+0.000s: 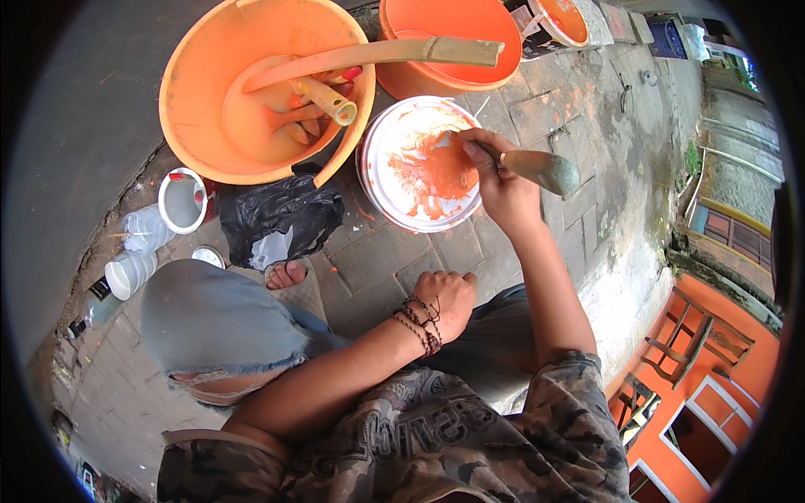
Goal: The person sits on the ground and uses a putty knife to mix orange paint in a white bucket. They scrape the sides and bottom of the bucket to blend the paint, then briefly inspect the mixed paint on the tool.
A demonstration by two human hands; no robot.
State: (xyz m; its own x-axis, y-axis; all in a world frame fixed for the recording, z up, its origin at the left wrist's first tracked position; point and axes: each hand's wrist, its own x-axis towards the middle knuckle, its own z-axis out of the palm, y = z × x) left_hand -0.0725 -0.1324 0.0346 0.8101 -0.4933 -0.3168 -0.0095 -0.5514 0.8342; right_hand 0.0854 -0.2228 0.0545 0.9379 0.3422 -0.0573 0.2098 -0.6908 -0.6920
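My right hand [507, 194] is closed on the handle of a putty knife [543, 171]. Its blade reaches over a round white lid [394, 172] that sits on a bucket. Orange paste [436, 172] is smeared across the middle and right of the lid, and the blade end touches it. My left hand [447, 303], with braided bracelets on its wrist, rests as a loose fist over my right leg. Its fingertips are curled out of sight, and nothing sticks out of it.
A large orange basin [189, 142] holds orange liquid, a bamboo piece [377, 54] and other tools. Behind stands another orange tub [453, 80]. A crumpled black plastic bag [285, 210], small white pot [182, 204] and plastic cups [132, 272] lie left on paving. My foot [287, 274] is near the bag.
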